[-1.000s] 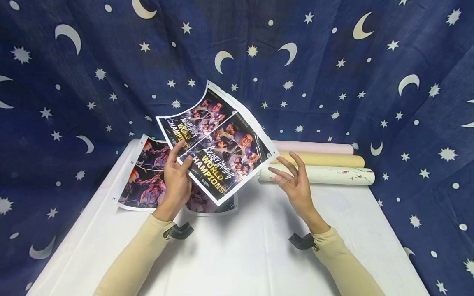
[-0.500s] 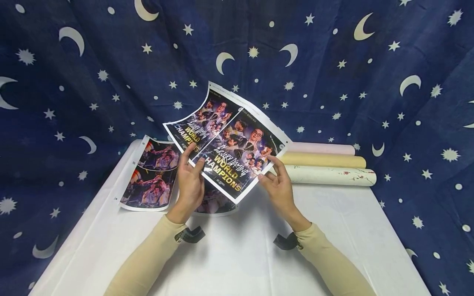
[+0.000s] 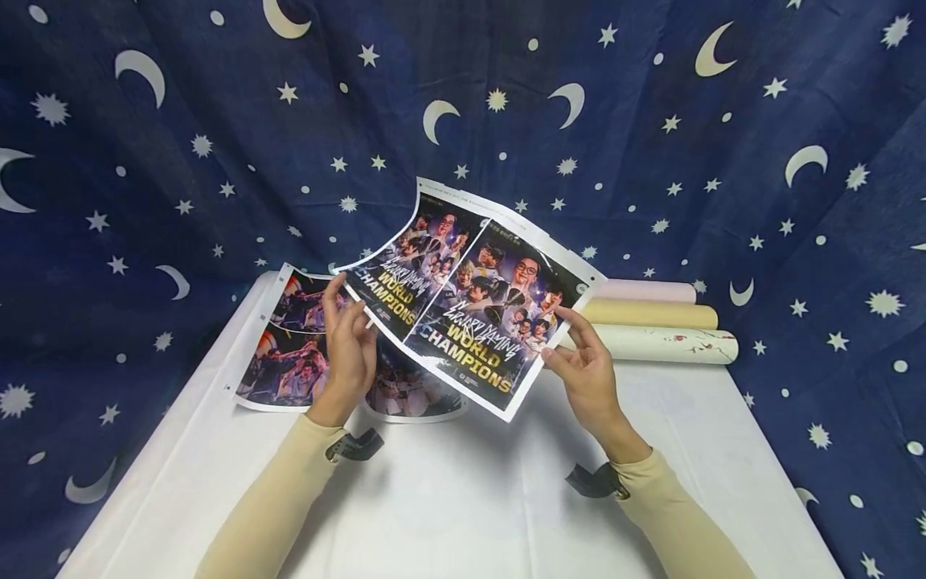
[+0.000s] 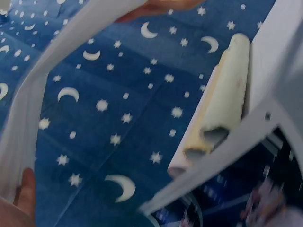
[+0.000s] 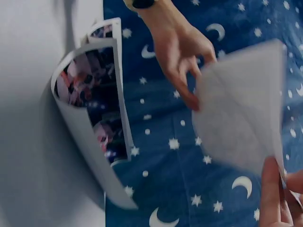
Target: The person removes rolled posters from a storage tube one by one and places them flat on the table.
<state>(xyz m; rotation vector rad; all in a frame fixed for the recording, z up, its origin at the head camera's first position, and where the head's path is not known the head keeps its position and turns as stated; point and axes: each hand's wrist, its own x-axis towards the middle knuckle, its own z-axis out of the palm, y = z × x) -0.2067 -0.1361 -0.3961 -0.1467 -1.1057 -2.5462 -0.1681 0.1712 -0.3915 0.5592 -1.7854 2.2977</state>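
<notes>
A glossy poster (image 3: 470, 297) printed twice with "WORLD CHAMPIONS" hangs in the air above the white table (image 3: 470, 498), tilted and slightly curved. My left hand (image 3: 347, 338) pinches its lower left edge at the fingertips. My right hand (image 3: 586, 366) pinches its right edge between thumb and fingers. In the right wrist view the poster's white back (image 5: 236, 109) is blurred, with the left hand (image 5: 177, 52) at its far corner. The left wrist view shows the poster's curved white back (image 4: 28, 109).
Two more printed posters (image 3: 289, 354) lie on the table's far left, one curling upward (image 5: 94, 118). Three paper rolls (image 3: 651, 342) lie side by side at the far right. A dark blue moon-and-star cloth (image 3: 651, 161) surrounds the table.
The held poster has shifted to the right and turned flatter. My right hand came in from open beside it and took its right edge. My left hand slid to the left edge.
</notes>
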